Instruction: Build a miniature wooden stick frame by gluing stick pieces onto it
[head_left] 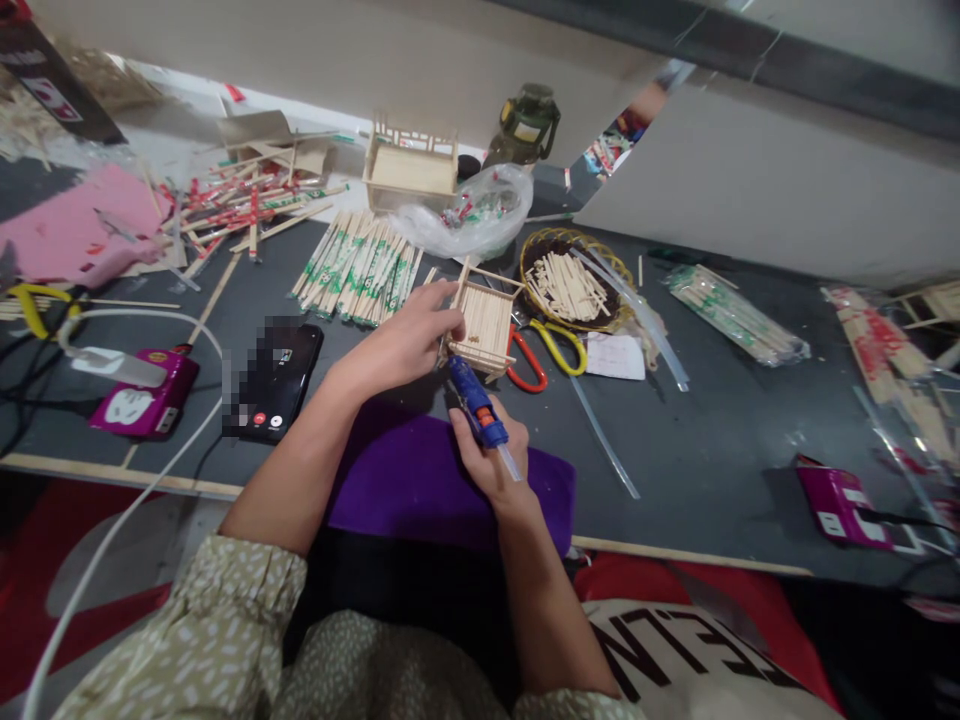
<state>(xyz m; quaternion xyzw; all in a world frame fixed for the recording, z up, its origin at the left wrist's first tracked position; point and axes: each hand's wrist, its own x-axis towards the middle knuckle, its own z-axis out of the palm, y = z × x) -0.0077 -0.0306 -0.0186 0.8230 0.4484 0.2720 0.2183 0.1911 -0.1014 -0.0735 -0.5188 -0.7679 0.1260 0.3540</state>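
Note:
My left hand (416, 335) is closed on the near left corner of a small frame of wooden sticks (484, 315), with a slatted floor and raised rails. In my right hand (495, 450) is a blue hot glue gun (469, 392), its tip against or very close to the frame's near left edge. A clear glue stick pokes out of the gun's back end. Scissors with red and yellow handles (559, 343) lie just right of the frame. Beneath my right hand a purple cloth (390, 475) covers the table's front edge.
Wrapped chopsticks (360, 265) lie in a row behind my left hand. A basket (626, 265) holds cut sticks. Farther back stand a finished-looking stick tray (412, 170) and a green jug (525, 125). A phone (281, 385), a purple power socket (146, 395) and a white cable sit left.

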